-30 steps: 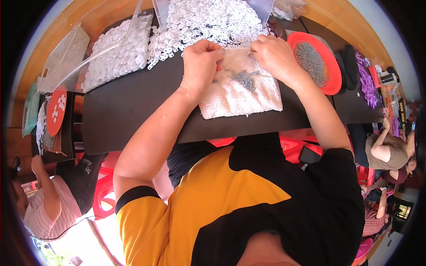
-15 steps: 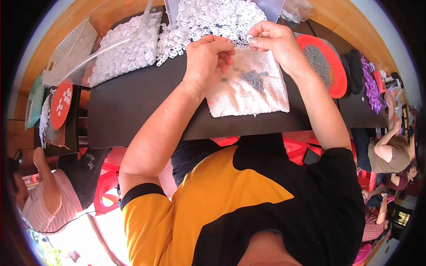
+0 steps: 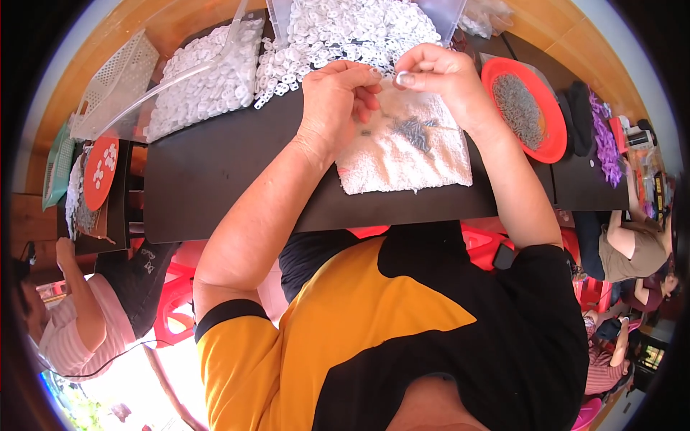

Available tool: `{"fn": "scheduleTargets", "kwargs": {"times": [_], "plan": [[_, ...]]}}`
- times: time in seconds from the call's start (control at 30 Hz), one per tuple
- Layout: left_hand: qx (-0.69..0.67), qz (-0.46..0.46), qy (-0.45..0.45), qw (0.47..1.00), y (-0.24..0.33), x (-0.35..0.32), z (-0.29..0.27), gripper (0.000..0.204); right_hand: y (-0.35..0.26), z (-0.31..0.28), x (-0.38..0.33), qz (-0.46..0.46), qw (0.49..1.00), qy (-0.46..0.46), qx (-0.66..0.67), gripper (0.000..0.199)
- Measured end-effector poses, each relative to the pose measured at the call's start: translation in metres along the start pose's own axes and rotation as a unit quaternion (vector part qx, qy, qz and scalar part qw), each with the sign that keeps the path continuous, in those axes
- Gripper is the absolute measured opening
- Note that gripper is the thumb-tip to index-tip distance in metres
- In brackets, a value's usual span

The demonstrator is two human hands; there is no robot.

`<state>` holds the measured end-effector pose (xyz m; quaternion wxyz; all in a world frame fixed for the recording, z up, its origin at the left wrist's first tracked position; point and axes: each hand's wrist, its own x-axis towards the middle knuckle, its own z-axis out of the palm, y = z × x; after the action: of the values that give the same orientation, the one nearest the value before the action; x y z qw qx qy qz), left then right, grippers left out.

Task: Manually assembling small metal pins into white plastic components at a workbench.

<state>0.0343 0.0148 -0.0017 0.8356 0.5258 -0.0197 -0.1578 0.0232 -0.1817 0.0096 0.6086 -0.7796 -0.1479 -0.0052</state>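
Observation:
My left hand (image 3: 342,93) is raised over the left edge of a pale towel (image 3: 402,172). Its thumb and forefinger are pinched together, and I cannot make out what sits between them. Across from it, my right hand (image 3: 447,77) pinches a small white plastic piece (image 3: 401,75) between thumb and forefinger; the two hands are slightly apart. On the towel below lies a little heap of dark grey metal pins (image 3: 415,134). Behind my hands, many white plastic pieces with holes (image 3: 287,70) spill out over the dark table (image 3: 237,179).
A clear bin of white pieces (image 3: 359,25) stands at the back, a clear bag of them (image 3: 205,90) to its left. On the right, a red plate (image 3: 552,136) holds grey metal pins, beside purple strips (image 3: 605,140). Other people sit at far left and far right.
My right hand has dropped slightly and moved a little left, toward my left hand, still pinching the white piece. My left hand stays nearly where it was.

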Motion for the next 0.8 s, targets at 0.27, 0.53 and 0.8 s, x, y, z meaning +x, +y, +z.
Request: {"fn": "scheduleTargets", "kwargs": {"times": [0.27,0.53,0.8], "plan": [[0.014,-0.020,-0.003,1.000,-0.002,0.001,-0.002,0.009,0.019,-0.003,-0.003,-0.074,0.958,-0.012,-0.277,0.011],[-0.004,-0.016,-0.004,1.000,-0.004,0.006,-0.003,0.008,0.018,0.004,-0.006,-0.055,0.967,0.001,-0.248,0.008],[0.004,-0.016,-0.002,1.000,-0.004,0.006,-0.004,0.008,0.011,-0.004,-0.005,-0.118,0.921,-0.038,-0.370,0.014]]}}
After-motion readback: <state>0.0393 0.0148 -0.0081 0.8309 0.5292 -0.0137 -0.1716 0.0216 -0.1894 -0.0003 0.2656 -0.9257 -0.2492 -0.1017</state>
